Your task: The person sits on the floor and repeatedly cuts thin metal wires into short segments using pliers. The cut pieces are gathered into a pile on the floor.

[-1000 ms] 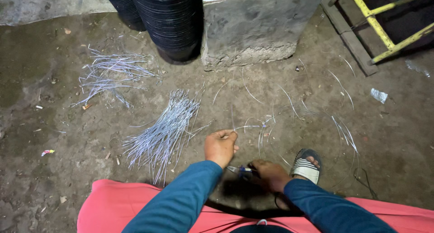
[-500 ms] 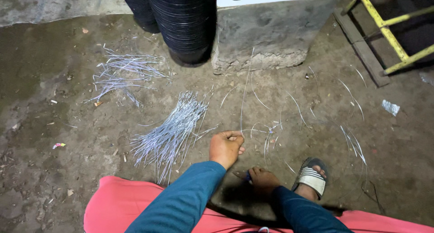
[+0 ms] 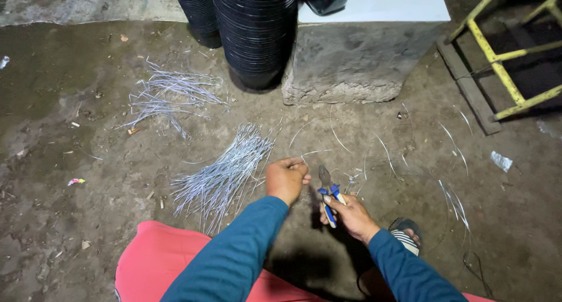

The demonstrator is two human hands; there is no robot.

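Head view, looking down at a dirt floor: a pair of blue-handled pliers point(image 3: 328, 193) sits in the person's right hand point(image 3: 350, 215), fingers wrapped around the handles, the tips pointing toward 12 o'clock. At 9 o'clock from the pliers, just beside them, the left hand point(image 3: 285, 178) is curled into a closed fist, seemingly pinching a thin wire (too fine to make out for sure). For a clean cut, the wire would best sit deep in the pliers' mouth and be held taut and steady. At 9 o'clock of the left hand lies a fanned pile of cut wire lengths point(image 3: 225, 170); a second, looser bundle point(image 3: 170, 97) lies at 11 o'clock. Stacked black pots point(image 3: 257, 32) and a concrete block point(image 3: 357, 62) stand at 12 o'clock.
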